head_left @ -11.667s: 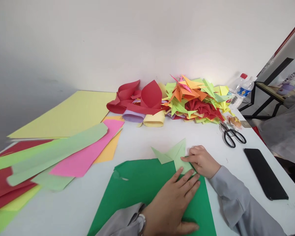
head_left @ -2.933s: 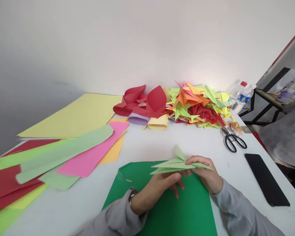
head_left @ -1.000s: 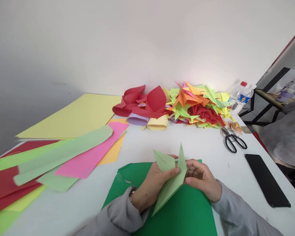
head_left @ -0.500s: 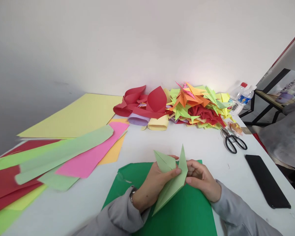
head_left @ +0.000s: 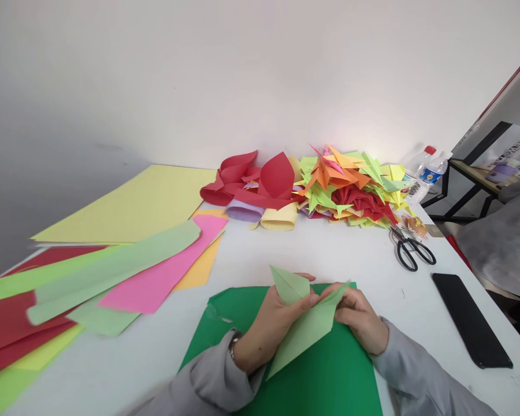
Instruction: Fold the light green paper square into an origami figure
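A light green folded paper (head_left: 305, 332), with pointed flaps, is held above a dark green sheet (head_left: 342, 375) on the white table. My left hand (head_left: 277, 323) grips its middle, thumb on top and the other fingers behind. At the right flap, my right hand (head_left: 359, 318) has its fingers curled round the paper's edge; the flap leans over toward that hand. One flap points up and left beside my left fingers. The right fingertips are partly hidden behind the paper.
Coloured sheets (head_left: 156, 266) lie at the left, with a large yellow sheet (head_left: 134, 202) behind. Rolled red paper (head_left: 277, 179) and a heap of folded paper (head_left: 346, 185) stand by the wall. Scissors (head_left: 411, 251), a black phone (head_left: 470, 320) and plastic bottles (head_left: 431, 173) are at the right.
The right flap, upright before, now tilts down to the right. My right hand has shifted slightly right and has hold of it. My left hand keeps its place.
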`<state>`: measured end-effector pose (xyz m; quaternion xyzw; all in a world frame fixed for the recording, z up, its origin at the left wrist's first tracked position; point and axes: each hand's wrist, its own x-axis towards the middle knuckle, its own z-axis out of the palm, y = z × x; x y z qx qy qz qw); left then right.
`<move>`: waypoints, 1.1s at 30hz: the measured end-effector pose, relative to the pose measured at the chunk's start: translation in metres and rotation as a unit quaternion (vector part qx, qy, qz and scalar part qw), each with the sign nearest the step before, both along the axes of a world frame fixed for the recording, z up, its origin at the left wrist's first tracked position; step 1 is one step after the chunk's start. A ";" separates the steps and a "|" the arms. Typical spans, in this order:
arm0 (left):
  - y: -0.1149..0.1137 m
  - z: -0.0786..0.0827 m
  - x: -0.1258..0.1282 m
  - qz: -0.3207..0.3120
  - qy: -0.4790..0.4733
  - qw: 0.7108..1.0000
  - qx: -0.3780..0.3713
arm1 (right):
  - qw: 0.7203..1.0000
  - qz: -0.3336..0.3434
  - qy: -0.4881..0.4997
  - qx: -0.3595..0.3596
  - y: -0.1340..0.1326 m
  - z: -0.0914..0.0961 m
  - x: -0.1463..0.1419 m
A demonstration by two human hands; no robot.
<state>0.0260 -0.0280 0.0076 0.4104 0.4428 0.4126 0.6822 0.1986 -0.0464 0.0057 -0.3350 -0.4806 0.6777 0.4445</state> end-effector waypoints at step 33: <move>-0.019 -0.009 -0.002 -0.029 0.393 0.689 0.608 | 0.883 -0.227 -0.372 0.176 -0.003 -0.010 0.000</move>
